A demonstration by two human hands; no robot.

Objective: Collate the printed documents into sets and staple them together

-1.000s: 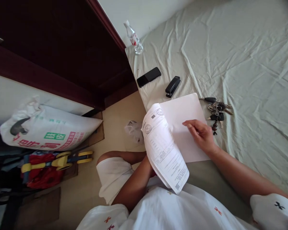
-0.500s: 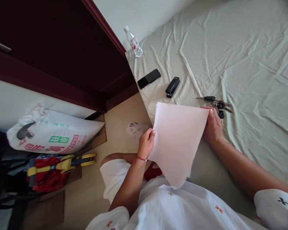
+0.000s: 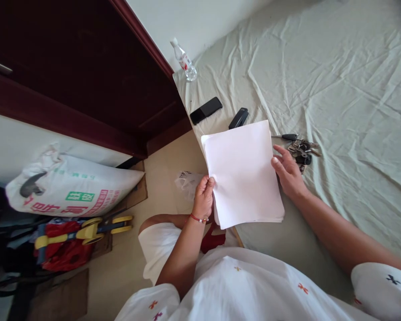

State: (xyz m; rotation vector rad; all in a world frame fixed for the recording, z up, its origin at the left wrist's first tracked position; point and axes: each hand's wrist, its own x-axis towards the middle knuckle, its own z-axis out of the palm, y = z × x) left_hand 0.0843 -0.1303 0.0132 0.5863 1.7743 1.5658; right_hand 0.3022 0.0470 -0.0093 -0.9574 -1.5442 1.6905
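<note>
My left hand point(image 3: 203, 196) pinches the left edge of a stack of white paper point(image 3: 245, 174), thumb on top. The sheets are slightly out of line at the top left and bottom right corners. Beside the stack's right edge, my right hand point(image 3: 289, 171) is open, its fingers apart and a small gap between it and the paper. Just beyond that hand lies a bunch of keys point(image 3: 300, 149). A black stapler point(image 3: 239, 118) rests behind the stack, its near end covered by the paper.
A black phone point(image 3: 206, 110) and a clear plastic bottle point(image 3: 184, 61) stand near the left edge of the cloth-covered surface point(image 3: 354, 89). On the floor are a plastic bag point(image 3: 187, 183), a big white sack point(image 3: 76, 185) and a yellow-wheeled toy point(image 3: 90, 229).
The paper has turned and straightened, its top edge now overlapping the stapler. My right hand has let go of the upper right corner and moved slightly down.
</note>
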